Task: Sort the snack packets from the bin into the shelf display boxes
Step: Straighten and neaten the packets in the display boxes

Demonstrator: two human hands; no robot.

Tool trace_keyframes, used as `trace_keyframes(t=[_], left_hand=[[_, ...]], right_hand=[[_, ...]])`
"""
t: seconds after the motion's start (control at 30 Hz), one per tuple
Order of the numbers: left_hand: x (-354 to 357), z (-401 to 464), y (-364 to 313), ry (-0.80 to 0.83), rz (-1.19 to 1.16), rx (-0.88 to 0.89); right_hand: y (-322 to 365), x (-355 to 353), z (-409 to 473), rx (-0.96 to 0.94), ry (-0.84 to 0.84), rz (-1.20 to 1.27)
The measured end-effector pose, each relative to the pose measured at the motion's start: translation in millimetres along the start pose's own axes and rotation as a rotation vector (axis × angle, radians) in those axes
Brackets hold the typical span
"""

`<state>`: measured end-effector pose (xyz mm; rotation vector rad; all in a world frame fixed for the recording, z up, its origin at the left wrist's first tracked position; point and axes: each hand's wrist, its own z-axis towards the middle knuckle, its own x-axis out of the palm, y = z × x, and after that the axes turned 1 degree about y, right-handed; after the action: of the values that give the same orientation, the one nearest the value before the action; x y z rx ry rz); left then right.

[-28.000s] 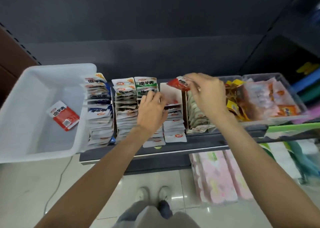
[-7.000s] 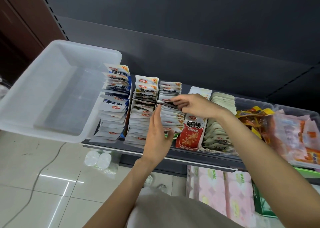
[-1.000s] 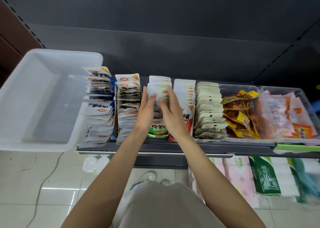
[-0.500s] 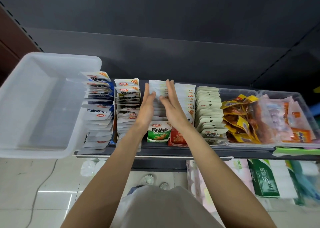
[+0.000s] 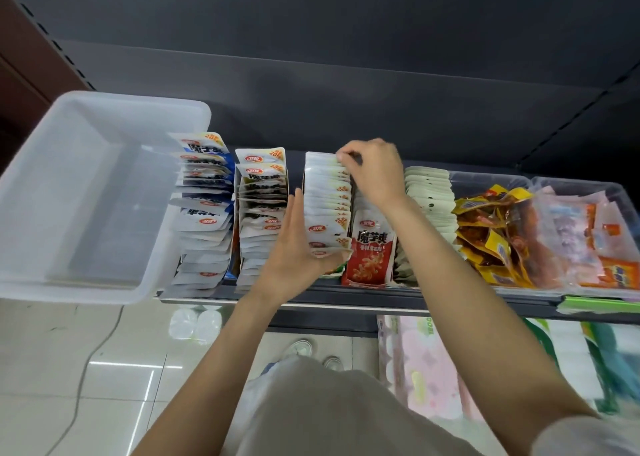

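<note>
The white plastic bin (image 5: 86, 192) sits at the left end of the shelf (image 5: 346, 299), overhanging its near edge, with no packets visible inside. To its right, five rows of snack packets stand in display boxes on the shelf. The left hand (image 5: 298, 251) is spread, fingers straight and together, with the palm pressed against the near left side of the third row of packets (image 5: 327, 202) and the thumb under the row's near end. The right hand (image 5: 374, 175) reaches over the far end of the same row; its fingertips (image 5: 341, 157) are curled and pinch the top edge of the rearmost packets. Just right of this row, a red packet (image 5: 370, 251) faces forward at the near end of the fourth row. The fifth row (image 5: 429, 195) holds pale packets. Farther right, two clear tubs (image 5: 588, 188) hold loose yellow, orange and pink packets. Below the shelf, pink wrapped packs (image 5: 426, 369) stand on the tiled floor (image 5: 69, 369).
</note>
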<state>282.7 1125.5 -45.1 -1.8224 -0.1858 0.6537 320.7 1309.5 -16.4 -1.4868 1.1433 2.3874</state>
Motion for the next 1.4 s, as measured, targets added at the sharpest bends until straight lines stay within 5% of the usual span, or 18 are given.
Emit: trace_keyframes(t=[0.13,0.4,0.57,0.8,0.9,1.07,1.17,1.27,1.4], left_hand=[[17,8,-1,-0.061,0.121,0.005],[23,28,-10,-0.186,0.040,-0.008],[20,26,-3,-0.160,-0.173,-0.043],[17,26,-9,-0.168,-0.505,-0.084],[17,22,-14,-0.176,-0.595,-0.063],[17,14,-12,-0.167,-0.726,-0.048],[22,10,-17,-0.219,-0.716,-0.078],[27,7,-17,-0.277,-0.723,-0.112],[27,4,-13,-0.250,-0.721,-0.104]], right_hand=[[-4,-5,21,0.080,0.161,0.067],[2,-7,18,0.072,0.165,0.005],[24,-21,-43,0.227,-0.054,0.467],[35,12,-89,0.421,0.149,1.022],[30,14,-89,0.463,0.042,1.230],[17,2,-117,0.515,-0.213,0.924],[20,1,-130,0.441,-0.119,0.617],[26,7,-136,0.449,-0.032,0.624],[23,13,-144,0.339,-0.127,0.328]])
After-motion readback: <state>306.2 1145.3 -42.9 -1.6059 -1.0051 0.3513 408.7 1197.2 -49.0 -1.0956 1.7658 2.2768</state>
